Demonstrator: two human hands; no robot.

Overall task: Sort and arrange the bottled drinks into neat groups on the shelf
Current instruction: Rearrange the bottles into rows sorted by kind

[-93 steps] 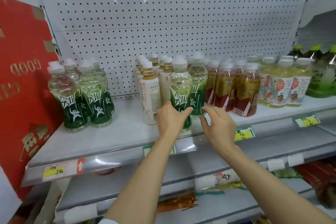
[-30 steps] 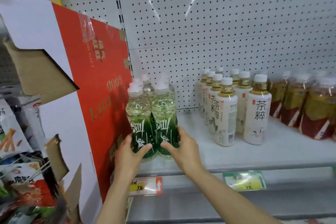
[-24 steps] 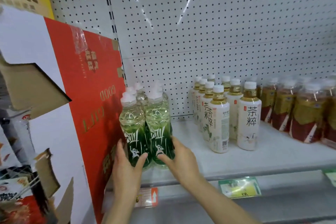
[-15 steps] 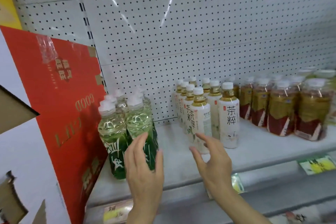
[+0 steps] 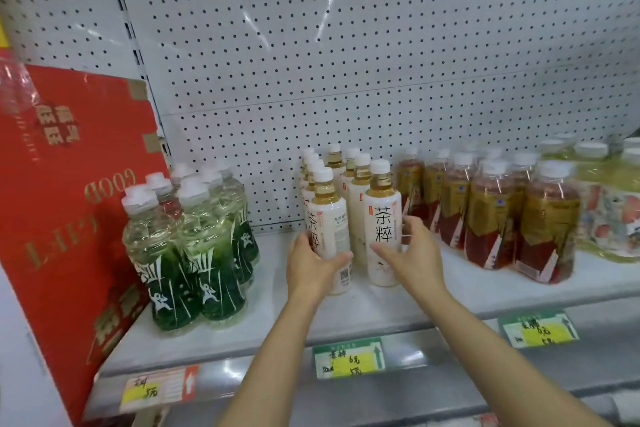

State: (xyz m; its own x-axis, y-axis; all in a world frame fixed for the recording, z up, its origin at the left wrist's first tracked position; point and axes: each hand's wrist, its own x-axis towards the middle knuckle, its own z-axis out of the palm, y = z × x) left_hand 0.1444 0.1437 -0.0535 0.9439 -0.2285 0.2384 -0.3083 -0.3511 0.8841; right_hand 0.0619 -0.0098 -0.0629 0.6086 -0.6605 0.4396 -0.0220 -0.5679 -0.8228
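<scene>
Left hand [image 5: 310,262] wraps lower body of front-left white-label tea bottle [image 5: 327,230]; right hand [image 5: 412,253] grasps front-right white-label bottle [image 5: 382,225]. Both bottles upright mid-shelf, heading two rows. Full bottles likely heavy, rigid; smooth sleeve possibly slippery, so grip low on body. Green bottles [image 5: 188,246] grouped left, red-gold bottles [image 5: 491,215] right. White shelf [image 5: 374,315] smooth, pegboard [image 5: 346,62] behind, red carton [image 5: 65,211] leaning far left.

One camera only, worn on the person's head, looked forward and slightly down at the shelf [image 5: 346,319] from close range, facing the pegboard back wall [image 5: 346,62] squarely, with both forearms reaching in from the bottom edge.
</scene>
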